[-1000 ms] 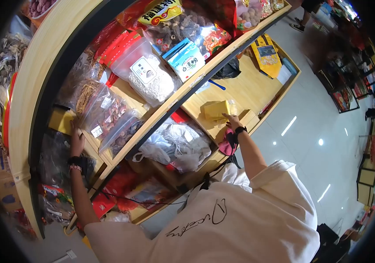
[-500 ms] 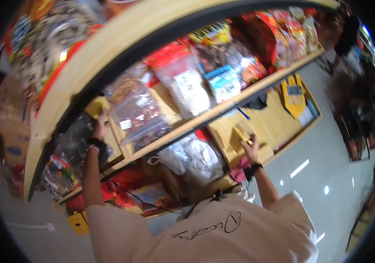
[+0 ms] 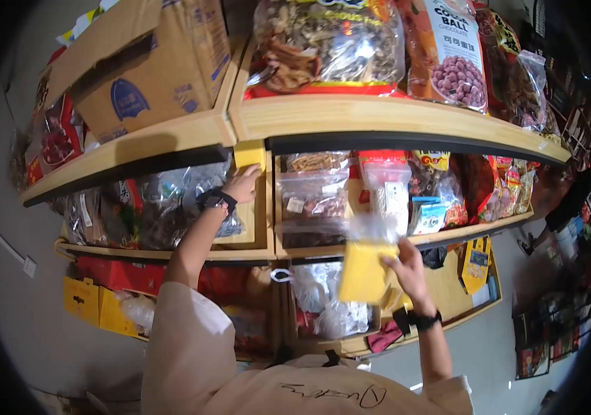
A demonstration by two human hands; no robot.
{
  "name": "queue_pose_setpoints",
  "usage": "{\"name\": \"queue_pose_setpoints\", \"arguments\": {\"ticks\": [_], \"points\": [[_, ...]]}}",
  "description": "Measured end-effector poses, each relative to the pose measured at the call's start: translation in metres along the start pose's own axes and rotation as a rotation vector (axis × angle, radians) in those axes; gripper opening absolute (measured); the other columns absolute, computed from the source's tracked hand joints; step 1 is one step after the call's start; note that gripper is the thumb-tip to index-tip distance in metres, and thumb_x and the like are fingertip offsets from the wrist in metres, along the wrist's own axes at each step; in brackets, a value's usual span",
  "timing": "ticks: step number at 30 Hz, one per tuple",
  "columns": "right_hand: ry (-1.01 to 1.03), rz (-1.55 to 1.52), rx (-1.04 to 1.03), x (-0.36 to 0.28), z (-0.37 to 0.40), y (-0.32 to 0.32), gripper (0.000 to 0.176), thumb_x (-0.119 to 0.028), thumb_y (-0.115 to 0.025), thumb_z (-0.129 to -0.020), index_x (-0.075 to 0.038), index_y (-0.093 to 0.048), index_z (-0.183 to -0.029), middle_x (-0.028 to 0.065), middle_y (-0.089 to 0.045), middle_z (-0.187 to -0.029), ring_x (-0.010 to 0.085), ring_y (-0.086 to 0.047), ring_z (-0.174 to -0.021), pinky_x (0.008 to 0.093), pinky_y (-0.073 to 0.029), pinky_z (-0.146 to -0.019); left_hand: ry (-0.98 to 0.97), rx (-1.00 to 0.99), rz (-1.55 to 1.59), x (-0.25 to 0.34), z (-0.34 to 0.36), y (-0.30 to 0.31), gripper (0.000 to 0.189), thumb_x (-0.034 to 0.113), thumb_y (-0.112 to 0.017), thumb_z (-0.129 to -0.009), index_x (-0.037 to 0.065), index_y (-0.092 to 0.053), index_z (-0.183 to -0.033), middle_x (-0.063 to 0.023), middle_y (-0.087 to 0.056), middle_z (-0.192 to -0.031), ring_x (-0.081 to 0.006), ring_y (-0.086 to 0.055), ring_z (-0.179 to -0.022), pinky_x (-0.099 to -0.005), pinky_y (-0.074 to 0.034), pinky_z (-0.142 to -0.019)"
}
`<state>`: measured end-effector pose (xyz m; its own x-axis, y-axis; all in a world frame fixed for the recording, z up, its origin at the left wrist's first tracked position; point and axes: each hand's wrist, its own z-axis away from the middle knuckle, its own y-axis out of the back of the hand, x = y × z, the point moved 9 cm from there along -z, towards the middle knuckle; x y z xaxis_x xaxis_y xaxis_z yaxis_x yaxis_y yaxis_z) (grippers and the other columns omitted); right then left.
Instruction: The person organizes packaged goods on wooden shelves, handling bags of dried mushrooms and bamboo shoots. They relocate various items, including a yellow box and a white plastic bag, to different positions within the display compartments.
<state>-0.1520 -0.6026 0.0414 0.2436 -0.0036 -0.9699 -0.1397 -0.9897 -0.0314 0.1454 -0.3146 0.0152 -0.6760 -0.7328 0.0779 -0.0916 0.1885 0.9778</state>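
My left hand (image 3: 244,183) reaches into the middle shelf and is closed at the lower part of a yellow box (image 3: 249,153), which stands against the compartment divider. The upper shelf's edge partly hides this box. In front of the shelves, my right hand (image 3: 409,271) grips another flat yellow box (image 3: 364,271) by its right side, thumb on the face. That box is smeared by motion, with a pale blur at its top. Just behind it lie a bag of white dried food (image 3: 390,197) and clear bags of reddish dried goods (image 3: 315,197).
Large food bags (image 3: 326,48) and an open cardboard box (image 3: 150,76) stand on the top shelf (image 3: 378,117). Crumpled plastic bags (image 3: 330,297) fill a lower compartment. Yellow packaging (image 3: 476,266) stands at lower right. A person's dark clothing (image 3: 575,200) shows at far right.
My right hand has lifted a yellow box up from the lower shelf and moved it toward the middle shelf. My left hand stays at its box. The view has turned and levelled.
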Motion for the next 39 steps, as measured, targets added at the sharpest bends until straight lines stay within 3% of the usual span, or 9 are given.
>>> {"name": "queue_pose_setpoints", "arguments": {"ticks": [2, 6, 11, 19, 24, 27, 30, 35, 39], "points": [[-0.043, 0.030, -0.124, -0.015, -0.041, -0.056, 0.036, -0.009, -0.063, -0.077, 0.003, -0.048, -0.108, 0.0085, -0.057, -0.100, 0.0136, -0.053, -0.093, 0.0265, -0.044, -0.079, 0.053, -0.040, -0.001, -0.008, 0.004, 0.006, 0.060, 0.010, -0.057, -0.067, 0.006, -0.038, -0.124, -0.0096, -0.034, -0.130, -0.0306, -0.035, -0.118, -0.0382, -0.029, -0.100], [-0.013, 0.140, -0.170, -0.004, -0.120, -0.135, 0.049, -0.022, -0.066, -0.076, 0.005, -0.046, -0.112, 0.0105, -0.057, -0.097, 0.0125, -0.056, -0.080, 0.0238, -0.045, -0.069, -0.343, -0.055, 0.206, -0.068, -0.039, -0.031, 0.040, 0.010, -0.056, -0.073, 0.003, -0.050, -0.111, -0.0141, -0.052, -0.109, -0.0269, -0.049, -0.101, -0.0314, -0.039, -0.087], [0.007, -0.077, -0.120, 0.019, -0.184, -0.195, 0.040, -0.018, -0.067, -0.076, 0.004, -0.051, -0.105, 0.0093, -0.059, -0.092, 0.0132, -0.054, -0.081, 0.0242, -0.043, -0.067, -0.225, -0.199, 0.445, -0.068, -0.041, 0.012, 0.032, 0.012, -0.053, -0.074, 0.001, -0.052, -0.104, -0.0175, -0.054, -0.103, -0.0298, -0.052, -0.095, -0.0353, -0.041, -0.082], [0.122, 0.009, -0.202, 0.072, -0.290, -0.235, 0.037, -0.019, -0.063, -0.078, -0.001, -0.052, -0.109, 0.0076, -0.058, -0.101, 0.0159, -0.052, -0.088, 0.0274, -0.042, -0.075, -0.187, 0.527, -0.047, -0.014, 0.022, 0.131, 0.024, 0.014, -0.050, -0.076, -0.001, -0.056, -0.093, -0.0228, -0.057, -0.093, -0.0343, -0.056, -0.085, -0.0415, -0.045, -0.075], [0.191, 0.166, -0.190, 0.077, -0.308, -0.252, 0.050, -0.039, -0.061, -0.076, -0.003, -0.054, -0.110, 0.0182, -0.055, -0.108, 0.0264, -0.050, -0.100, 0.0336, -0.041, -0.082, 0.010, -0.059, -0.041, 0.038, 0.051, 0.075, 0.026, 0.022, -0.053, -0.077, 0.000, -0.058, -0.089, -0.0228, -0.059, -0.077, -0.0378, -0.057, -0.077, -0.0445, -0.046, -0.070], [0.194, 1.128, -0.034, 0.075, -0.306, -0.259, 0.059, -0.052, -0.055, -0.075, -0.005, -0.056, -0.109, 0.0170, -0.059, -0.097, 0.0360, -0.048, -0.099, 0.0372, -0.040, -0.082, -0.048, -0.107, -0.084, 0.040, 0.054, 0.027, 0.035, 0.021, -0.051, -0.078, -0.005, -0.051, -0.101, -0.0239, -0.054, -0.100, -0.0365, -0.053, -0.093, -0.0423, -0.043, -0.081], [0.164, 0.951, -0.248, 0.088, -0.309, -0.268, 0.051, -0.045, -0.062, -0.071, -0.007, -0.058, -0.105, 0.0196, -0.058, -0.095, 0.0371, -0.046, -0.097, 0.0387, -0.039, -0.084, -0.076, 0.000, -0.223, 0.043, 0.054, 0.000, 0.053, 0.019, -0.051, -0.077, -0.003, -0.036, -0.123, -0.0252, -0.041, -0.122, -0.0349, -0.046, -0.108, -0.0400, -0.041, -0.088], [0.154, 0.746, 0.138, 0.065, -0.290, -0.242, 0.039, -0.024, -0.060, -0.074, 0.002, -0.048, -0.100, 0.0235, -0.059, -0.090, 0.0360, -0.058, -0.083, 0.0407, -0.047, -0.070, -0.060, -0.129, -0.166, 0.039, 0.055, -0.014, 0.068, 0.018, -0.055, -0.073, -0.001, -0.025, -0.130, -0.0216, -0.028, -0.134, -0.0288, -0.034, -0.121, -0.0390, -0.029, -0.099], [0.232, 0.435, 0.036, 0.050, -0.231, -0.226, 0.037, -0.012, -0.059, -0.072, 0.000, -0.042, -0.104, 0.0213, -0.060, -0.086, 0.0337, -0.059, -0.084, 0.0380, -0.046, -0.072, -0.133, -0.162, -0.179, 0.040, 0.064, -0.015, 0.074, 0.018, -0.057, -0.073, 0.004, -0.018, -0.134, -0.0162, -0.017, -0.140, -0.0254, -0.023, -0.128, -0.0478, -0.022, -0.100]]}}
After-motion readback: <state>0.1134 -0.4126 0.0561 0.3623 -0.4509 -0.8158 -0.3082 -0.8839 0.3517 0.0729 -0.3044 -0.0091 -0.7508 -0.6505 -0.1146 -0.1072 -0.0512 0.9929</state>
